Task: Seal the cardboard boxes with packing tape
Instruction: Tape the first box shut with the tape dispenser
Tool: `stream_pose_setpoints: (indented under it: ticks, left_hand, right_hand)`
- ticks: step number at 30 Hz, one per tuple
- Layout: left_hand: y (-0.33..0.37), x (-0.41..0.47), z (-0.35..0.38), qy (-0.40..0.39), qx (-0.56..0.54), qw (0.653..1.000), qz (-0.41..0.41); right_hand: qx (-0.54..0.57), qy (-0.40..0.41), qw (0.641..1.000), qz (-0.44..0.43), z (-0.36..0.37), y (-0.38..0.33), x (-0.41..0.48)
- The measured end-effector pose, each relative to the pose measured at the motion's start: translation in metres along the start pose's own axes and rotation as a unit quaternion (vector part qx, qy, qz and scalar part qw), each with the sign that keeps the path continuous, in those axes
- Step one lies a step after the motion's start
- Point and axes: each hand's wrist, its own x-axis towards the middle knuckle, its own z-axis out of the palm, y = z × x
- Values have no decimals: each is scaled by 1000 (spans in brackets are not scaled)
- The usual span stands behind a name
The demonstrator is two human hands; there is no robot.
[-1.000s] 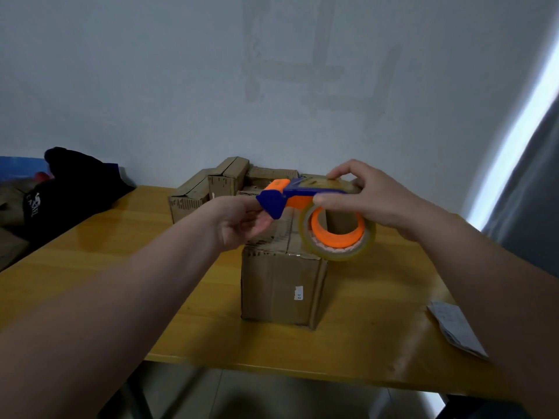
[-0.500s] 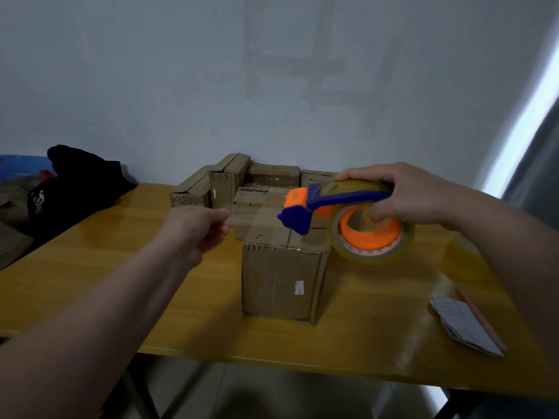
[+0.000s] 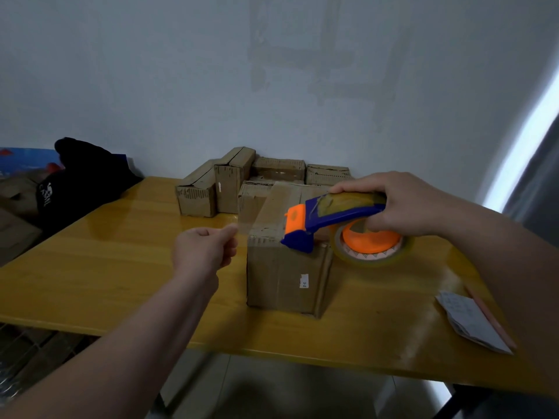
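The left hand (image 3: 205, 252) pinches a barely visible clear tape strip (image 3: 251, 226); the right hand (image 3: 393, 204) grips the dispenser (image 3: 332, 216) over the box (image 3: 284, 273), which stands on the yellow surface (image 3: 106, 267) by a pale wall (image 3: 181, 86).

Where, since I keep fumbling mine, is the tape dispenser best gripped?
Take the tape dispenser by its blue frame atop the roll, coming from above on the right, as the right hand does: the orange cutter points left, over the box.
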Motion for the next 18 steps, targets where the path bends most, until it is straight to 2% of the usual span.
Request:
stream_pose_setpoints:
  ticks: [6, 18]
  left_hand:
    - [-7, 0, 1, 4, 2, 1000, -7]
    - [0, -15, -1, 18, -10, 999, 41]
  right_hand:
    - [9, -2, 1000, -7, 0, 1, 1]
    - [60, -5, 998, -17, -1, 6, -3]
